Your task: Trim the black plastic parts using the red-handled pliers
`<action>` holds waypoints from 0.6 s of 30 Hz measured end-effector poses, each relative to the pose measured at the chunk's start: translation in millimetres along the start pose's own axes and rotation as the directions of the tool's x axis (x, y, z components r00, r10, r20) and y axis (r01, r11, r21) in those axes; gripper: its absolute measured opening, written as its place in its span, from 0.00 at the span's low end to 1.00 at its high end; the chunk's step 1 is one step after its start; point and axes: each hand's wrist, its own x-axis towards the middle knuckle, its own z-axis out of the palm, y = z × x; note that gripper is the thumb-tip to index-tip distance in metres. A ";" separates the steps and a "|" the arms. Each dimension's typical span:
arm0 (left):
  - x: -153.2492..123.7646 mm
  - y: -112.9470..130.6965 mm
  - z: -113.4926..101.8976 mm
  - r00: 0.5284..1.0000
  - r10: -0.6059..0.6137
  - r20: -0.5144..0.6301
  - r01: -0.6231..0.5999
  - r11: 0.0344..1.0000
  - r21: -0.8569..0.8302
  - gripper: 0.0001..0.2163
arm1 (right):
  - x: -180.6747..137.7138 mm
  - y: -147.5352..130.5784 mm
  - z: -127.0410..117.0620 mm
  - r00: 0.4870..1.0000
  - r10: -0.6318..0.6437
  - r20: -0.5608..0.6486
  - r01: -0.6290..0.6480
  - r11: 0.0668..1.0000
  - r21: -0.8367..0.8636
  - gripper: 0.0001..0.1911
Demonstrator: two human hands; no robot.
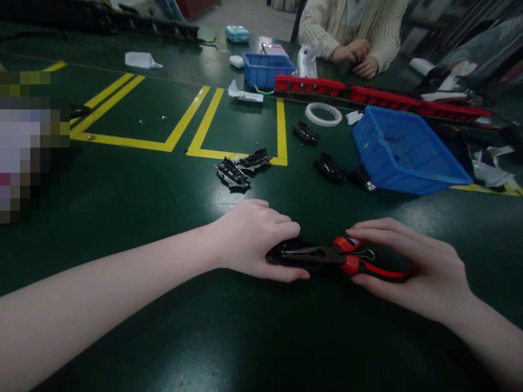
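Note:
My left hand (261, 239) is closed around a small black plastic part (281, 253) low over the green table. In my right hand (425, 267) is a pair of long-nose pliers (327, 255) with red and black handles, gripped by thumb and fingers. The dark jaws point left and lie over the black part, partly hiding it; whether they pinch it I cannot tell. Beyond my left hand lie two black and silver parts (232, 173), close together. Two more black parts (329, 166) rest farther right, beside a blue bin.
The large blue bin (408, 152) stands tilted at the right. Behind it runs a long red strip (379, 98). A roll of white tape (323, 114), a smaller blue bin (268, 71) and yellow floor-style tape lines (281, 130) are farther back. Across the table sits a person in a striped sleeve (318, 32).

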 end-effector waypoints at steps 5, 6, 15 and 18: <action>0.1 0.9 -3.3 0.999 -0.012 0.040 0.013 1.000 -0.012 0.19 | 1.1 2.6 -2.7 1.000 -0.008 0.007 0.008 1.000 0.007 0.21; 0.1 1.0 -3.6 0.999 -0.013 0.042 0.013 1.000 -0.014 0.19 | 1.2 2.5 -3.1 1.000 -0.003 0.008 0.003 1.000 0.004 0.21; 1.4 -0.1 -2.8 0.998 -0.014 0.055 0.015 1.000 -0.004 0.19 | -1.5 3.7 -2.2 1.000 -0.004 0.010 0.004 1.000 0.004 0.21; 1.4 -0.2 -2.7 0.999 -0.015 0.051 0.015 1.000 0.000 0.19 | -1.5 4.0 -2.4 1.000 -0.006 0.017 0.006 1.000 0.001 0.20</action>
